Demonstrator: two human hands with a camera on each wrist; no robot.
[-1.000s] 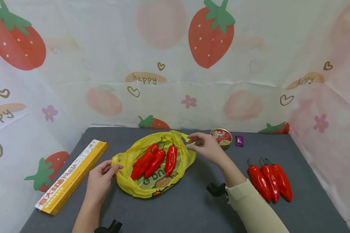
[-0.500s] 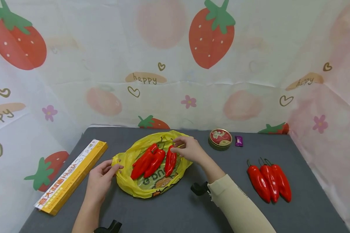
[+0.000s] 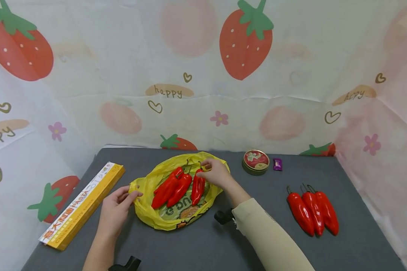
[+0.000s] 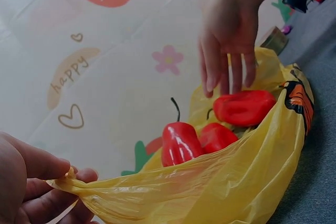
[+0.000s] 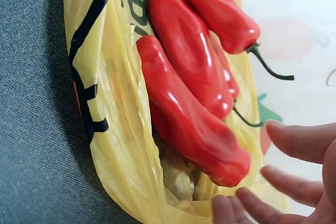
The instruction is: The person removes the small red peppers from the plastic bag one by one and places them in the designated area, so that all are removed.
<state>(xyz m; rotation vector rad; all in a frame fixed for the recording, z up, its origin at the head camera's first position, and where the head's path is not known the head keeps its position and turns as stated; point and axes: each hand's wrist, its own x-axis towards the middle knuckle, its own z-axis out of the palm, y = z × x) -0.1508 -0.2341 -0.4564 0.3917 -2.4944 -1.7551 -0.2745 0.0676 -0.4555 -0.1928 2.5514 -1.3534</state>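
Note:
A yellow plastic bag (image 3: 146, 218) lies open on the dark table with several red peppers (image 3: 179, 190) inside. My left hand (image 3: 116, 207) pinches the bag's left rim between thumb and fingers; the left wrist view shows the bag (image 4: 236, 182) stretched from that hand (image 4: 37, 187). My right hand (image 3: 217, 173) hovers at the stem end of the rightmost pepper (image 3: 198, 188), fingers apart and holding nothing. In the right wrist view, the fingers of that hand (image 5: 294, 177) spread beside the nearest pepper (image 5: 189, 124); contact with it is not visible.
A long yellow and white box (image 3: 84, 207) lies left of the bag. Behind and right stand a round red tin (image 3: 256, 162) and a small purple packet (image 3: 277, 164). Three more red peppers (image 3: 313, 212) lie at the right. A printed cloth (image 3: 203, 67) hangs behind the table.
My right hand has moved left from the bag's right rim to over the rightmost pepper's stem end, uncovering the tin. My left hand keeps its hold on the rim.

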